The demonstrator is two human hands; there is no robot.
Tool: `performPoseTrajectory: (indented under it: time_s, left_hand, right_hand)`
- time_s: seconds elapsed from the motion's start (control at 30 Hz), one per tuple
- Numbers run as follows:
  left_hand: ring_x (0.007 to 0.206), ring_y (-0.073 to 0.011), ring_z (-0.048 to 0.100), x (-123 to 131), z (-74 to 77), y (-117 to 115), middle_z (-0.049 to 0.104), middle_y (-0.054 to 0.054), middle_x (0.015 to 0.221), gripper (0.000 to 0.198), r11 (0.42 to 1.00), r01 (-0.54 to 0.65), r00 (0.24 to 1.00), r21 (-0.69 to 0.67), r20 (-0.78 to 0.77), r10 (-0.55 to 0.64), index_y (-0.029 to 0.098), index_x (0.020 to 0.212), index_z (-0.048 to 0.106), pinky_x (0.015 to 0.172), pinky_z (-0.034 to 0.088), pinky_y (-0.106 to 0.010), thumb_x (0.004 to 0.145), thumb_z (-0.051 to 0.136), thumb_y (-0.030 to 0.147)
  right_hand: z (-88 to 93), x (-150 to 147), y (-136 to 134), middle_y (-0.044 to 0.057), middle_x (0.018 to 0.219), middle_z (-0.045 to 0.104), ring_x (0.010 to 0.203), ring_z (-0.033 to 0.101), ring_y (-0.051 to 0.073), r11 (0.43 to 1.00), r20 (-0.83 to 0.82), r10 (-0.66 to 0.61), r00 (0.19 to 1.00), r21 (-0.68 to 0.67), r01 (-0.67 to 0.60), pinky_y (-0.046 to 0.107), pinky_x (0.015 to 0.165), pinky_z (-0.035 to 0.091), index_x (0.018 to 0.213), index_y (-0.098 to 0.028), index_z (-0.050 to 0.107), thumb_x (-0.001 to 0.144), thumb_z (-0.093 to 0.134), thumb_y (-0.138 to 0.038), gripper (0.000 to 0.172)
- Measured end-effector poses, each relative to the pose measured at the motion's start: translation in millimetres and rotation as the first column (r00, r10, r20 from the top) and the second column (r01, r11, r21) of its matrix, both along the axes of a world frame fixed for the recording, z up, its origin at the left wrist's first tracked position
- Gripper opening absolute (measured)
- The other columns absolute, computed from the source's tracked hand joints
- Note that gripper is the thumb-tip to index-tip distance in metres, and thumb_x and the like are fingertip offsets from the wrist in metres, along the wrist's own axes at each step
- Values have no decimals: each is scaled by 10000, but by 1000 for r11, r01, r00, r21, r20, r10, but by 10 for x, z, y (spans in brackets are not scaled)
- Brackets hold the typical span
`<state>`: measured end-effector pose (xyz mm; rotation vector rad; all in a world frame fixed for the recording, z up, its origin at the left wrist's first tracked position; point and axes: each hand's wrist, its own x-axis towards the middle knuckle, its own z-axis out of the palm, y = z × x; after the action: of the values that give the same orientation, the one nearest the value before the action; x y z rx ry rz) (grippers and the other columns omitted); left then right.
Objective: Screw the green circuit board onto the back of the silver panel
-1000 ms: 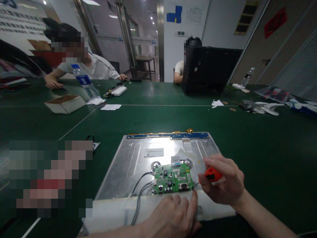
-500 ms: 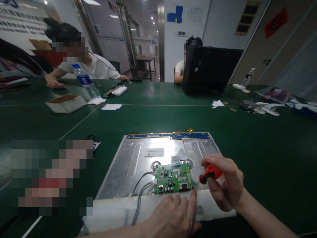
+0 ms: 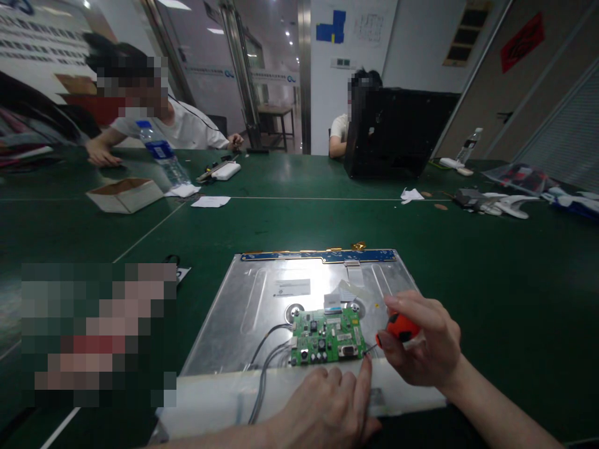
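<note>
In the head view, my right hand [image 3: 428, 343] grips a short screwdriver [image 3: 405, 327] with a red and black handle. Its thin shaft slants down to the lower right corner of a green circuit board [image 3: 322, 337]. My left hand [image 3: 327, 399] lies palm down below the board, its index finger stretched to that same corner beside the screwdriver tip and its other fingers bent. Whether a screw sits under the tip is too small to tell. The board rests on the metal back of a display panel [image 3: 262, 299]; grey cables [image 3: 264, 380] run from its left side.
A pale strip [image 3: 210, 396] covers the panel's near edge. Across the green table [image 3: 290, 218] stand an open box [image 3: 124, 196], a water bottle [image 3: 161, 153] and a large black case [image 3: 397, 134]. Two people sit at the far side. A blurred-out patch [image 3: 98, 337] lies left.
The screwdriver handle has turned within my right hand, and my fingers and thumb have shifted around it. My left hand stays put. A hand of the person at far left has lifted slightly.
</note>
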<state>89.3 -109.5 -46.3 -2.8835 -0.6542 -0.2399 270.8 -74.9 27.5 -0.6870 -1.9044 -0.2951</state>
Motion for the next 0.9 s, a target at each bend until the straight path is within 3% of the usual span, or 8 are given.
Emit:
performPoseTrajectory:
  time_s: [0.3, 0.6, 0.9]
  left_hand:
    - [601, -209, 638, 0, 22, 4, 680, -82, 786, 632, 1000, 4, 1000, -1, 1, -4, -22, 1277, 457, 499, 477, -306, 901, 554, 477]
    - [558, -206, 622, 4, 12, 17, 664, -46, 707, 636, 1000, 14, 1000, -11, 27, -14, -13, 1268, 455, 469, 457, -310, 877, 596, 469]
    - [576, -211, 631, 1, -17, 0, 682, -78, 781, 618, 1000, 7, 1000, 1, 25, -7, -12, 1271, 450, 473, 462, -310, 898, 555, 469]
  right_hand:
    - [9, 26, -41, 60, 873, 635, 688, 626, 159, 988, -36, 78, 996, -127, -82, 290, 524, 516, 1245, -99, 471, 805, 426, -129, 443]
    - [-60, 9, -14, 26, 809, 617, 610, 585, 135, 1000, -22, -8, 1000, 6, 8, 271, 485, 485, 1227, -98, 475, 799, 528, -105, 432]
    - [-8, -3, -13, -16, 702, 586, 536, 543, 128, 1000, 1, -13, 1000, -6, 13, 263, 438, 450, 1184, -112, 476, 833, 538, -133, 357]
